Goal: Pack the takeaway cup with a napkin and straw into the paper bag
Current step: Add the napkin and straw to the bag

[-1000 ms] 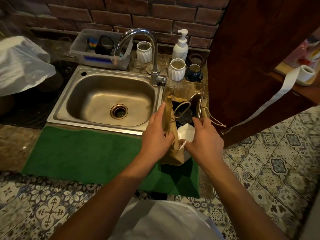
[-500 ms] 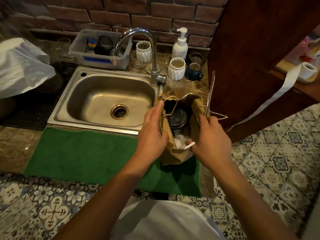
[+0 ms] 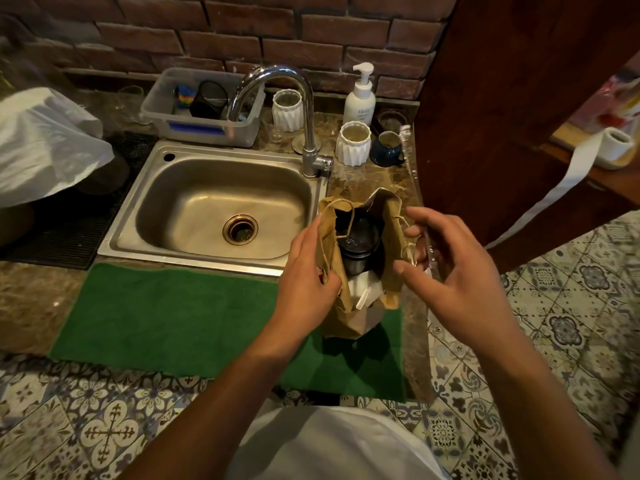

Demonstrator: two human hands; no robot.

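A brown paper bag [image 3: 353,320] stands open on the right end of the green mat [image 3: 173,317]. Inside it stands the takeaway cup with a black lid [image 3: 356,237]. A white napkin [image 3: 367,289] is tucked in front of the cup. My left hand [image 3: 304,282] pinches the bag's left wall. My right hand [image 3: 460,271] is at the bag's right wall by the twine handle, fingers loosely curled around a clear-wrapped straw [image 3: 410,161]. The straw stands almost upright outside the bag, along its right side.
A steel sink [image 3: 114,244] with a faucet [image 3: 277,74] lies left of the bag. Behind the bag are a white ribbed cup [image 3: 353,143], a blue mug [image 3: 386,150] and a soap dispenser [image 3: 360,98]. A dark wooden panel [image 3: 502,98] rises close on the right.
The bag's mouth has spread wider and the napkin sits lower inside. My right hand has shifted from the napkin to the right wall, carrying the straw upward.
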